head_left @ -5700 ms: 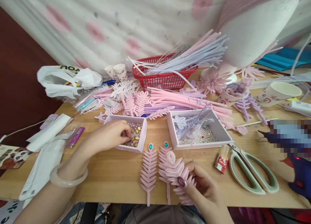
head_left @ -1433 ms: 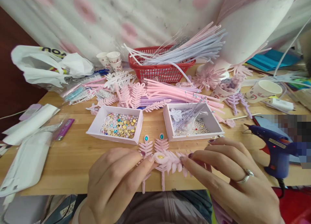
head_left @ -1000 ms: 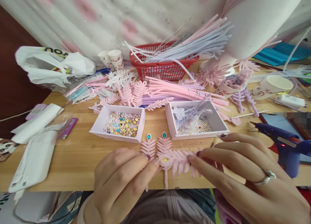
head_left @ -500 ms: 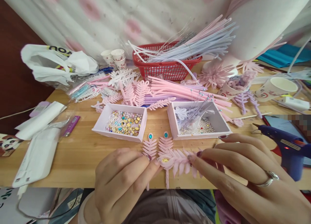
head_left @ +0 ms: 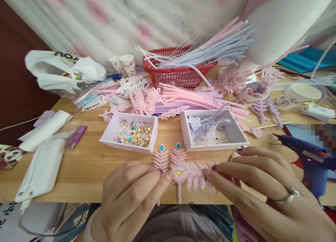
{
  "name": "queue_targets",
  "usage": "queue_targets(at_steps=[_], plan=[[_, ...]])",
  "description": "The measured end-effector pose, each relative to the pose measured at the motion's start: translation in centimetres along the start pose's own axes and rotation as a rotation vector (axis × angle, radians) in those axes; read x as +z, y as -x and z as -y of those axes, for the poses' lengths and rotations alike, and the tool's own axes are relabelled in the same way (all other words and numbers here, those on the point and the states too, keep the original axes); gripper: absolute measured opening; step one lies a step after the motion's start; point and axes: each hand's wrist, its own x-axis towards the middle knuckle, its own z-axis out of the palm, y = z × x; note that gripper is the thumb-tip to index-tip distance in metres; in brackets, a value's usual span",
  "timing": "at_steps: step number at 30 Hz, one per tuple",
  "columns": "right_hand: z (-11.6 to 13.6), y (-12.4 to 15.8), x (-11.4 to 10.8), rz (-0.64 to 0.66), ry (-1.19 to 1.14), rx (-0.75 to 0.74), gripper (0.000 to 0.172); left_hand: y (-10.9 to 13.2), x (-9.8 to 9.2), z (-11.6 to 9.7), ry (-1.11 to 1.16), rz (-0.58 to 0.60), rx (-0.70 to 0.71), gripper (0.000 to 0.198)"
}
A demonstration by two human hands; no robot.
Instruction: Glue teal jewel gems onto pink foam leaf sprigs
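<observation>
Centrally, near the front edge of the table (head_left: 78,168), the left hand (head_left: 132,191) and right hand (head_left: 265,191) pinch opposite ends of a pink chenille-stem leaf (head_left: 193,176), gold gem (head_left: 178,173) leftmost, across a teal-gemmed leaf (head_left: 177,158).

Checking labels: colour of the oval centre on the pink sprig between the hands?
The oval centre is gold; head view shows it best.

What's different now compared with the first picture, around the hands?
The left hand has come out of the bead box, rightward and nearer, and now pinches the looped end of the pink leaf. That leaf has turned more sideways, with a gold piece now in its loop. The right hand still holds it. The two teal-gemmed leaves and the red basket stayed put.
</observation>
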Motion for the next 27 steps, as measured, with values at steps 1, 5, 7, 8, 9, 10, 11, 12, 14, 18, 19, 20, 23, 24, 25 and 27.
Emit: queue_targets(at_steps=[1, 5, 7, 8, 9, 10, 11, 12, 14, 18, 19, 20, 23, 24, 25, 27], plan=[[0.0, -0.1, 0.0, 0.031, 0.025, -0.066, 0.024, 0.1, 0.1, 0.0, 0.008, 0.003, -0.002, 0.022], [0.2, -0.3, 0.7, 0.010, -0.001, -0.027, 0.020, -0.4, 0.5, 0.0, -0.022, -0.048, -0.090, 0.019], [0.1, -0.4, 1.4, -0.043, -0.051, 0.071, 0.022, -0.9, 1.0, -0.2, -0.061, -0.123, -0.158, 0.021], [0.0, -0.4, 1.6, -0.062, -0.061, 0.085, 0.023, -1.1, 1.3, -0.2, -0.064, -0.157, -0.195, 0.021], [-0.1, -0.3, 1.9, -0.059, -0.059, 0.078, 0.025, -1.2, 1.6, -0.2, -0.050, -0.181, -0.226, 0.020], [-0.2, -0.3, 2.0, -0.061, -0.050, 0.065, 0.026, -1.3, 1.9, -0.2, -0.021, -0.201, -0.254, 0.021], [-0.2, -0.2, 2.1, -0.067, -0.047, 0.068, 0.026, -1.4, 2.3, -0.2, 0.016, -0.221, -0.287, 0.022], [-0.2, -0.1, 2.2, -0.075, -0.065, 0.098, 0.025, -1.4, 2.6, -0.2, 0.063, -0.242, -0.319, 0.024], [-0.1, 0.3, 2.4, -0.088, -0.170, 0.242, 0.020, -1.5, 3.2, -0.2, 0.179, -0.254, -0.374, 0.027], [0.3, 1.0, 3.1, -0.057, -0.496, 0.602, 0.008, -1.8, 3.8, -0.5, 0.356, -0.248, -0.503, 0.026], [0.4, 1.1, 3.3, -0.059, -0.571, 0.690, 0.013, -1.9, 3.9, -0.5, 0.375, -0.249, -0.531, 0.025], [0.4, 1.2, 3.5, -0.062, -0.638, 0.770, 0.019, -2.1, 3.9, -0.6, 0.389, -0.252, -0.552, 0.024], [0.3, 1.3, 3.9, -0.049, -0.803, 0.880, 0.030, -2.6, 3.9, -0.6, 0.431, -0.243, -0.580, 0.025], [0.3, 1.2, 4.0, -0.032, -0.855, 0.881, 0.031, -2.8, 3.8, -0.5, 0.443, -0.236, -0.578, 0.026], [0.3, 1.1, 4.1, -0.019, -0.904, 0.892, 0.032, -3.0, 3.8, -0.4, 0.455, -0.226, -0.573, 0.027], [0.6, 0.9, 4.1, -0.010, -0.994, 0.940, 0.032, -3.4, 3.7, -0.2, 0.482, -0.209, -0.551, 0.028]])
